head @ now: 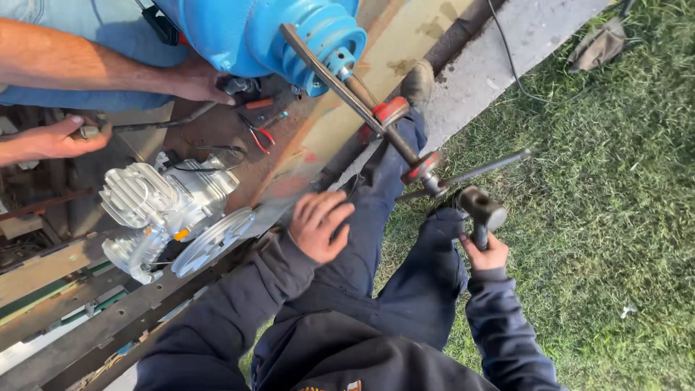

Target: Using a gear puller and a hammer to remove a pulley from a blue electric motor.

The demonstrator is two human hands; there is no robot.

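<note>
1. While my right hand [486, 253] was closed around the handle of a hammer [479, 210], I held its dark head up just below the outer end of the puller [391, 123], out past the edge of the trailer bed [217, 130] and over the grass [615, 217], where there was open room for the arm.
2. My left hand [318, 226] was blurred, fingers curled loosely and gripping nothing I could make out; it sat at the bed's near edge, just beside the silver flywheel of the compressor pump [166, 210].
3. That puller ran as a long screw from the blue pulley [322, 43] at the bed's far edge outward and down toward me, with two red collars on it and a thin cross bar [481, 170] at its outer end. It hung clear of the bed, which left its end free on all sides but the pulley's.
4. The silver pump lay on its side on the bed's near part, finned head toward the left.
5. Red-handled pliers [259, 136] lay on the rusty plate near the middle.
6. Another person's hands worked at the far left: one [199, 81] pressed against the blue housing, the other [61, 137] closed on a thin rod.
7. My legs hung over the edge, above grass.
</note>
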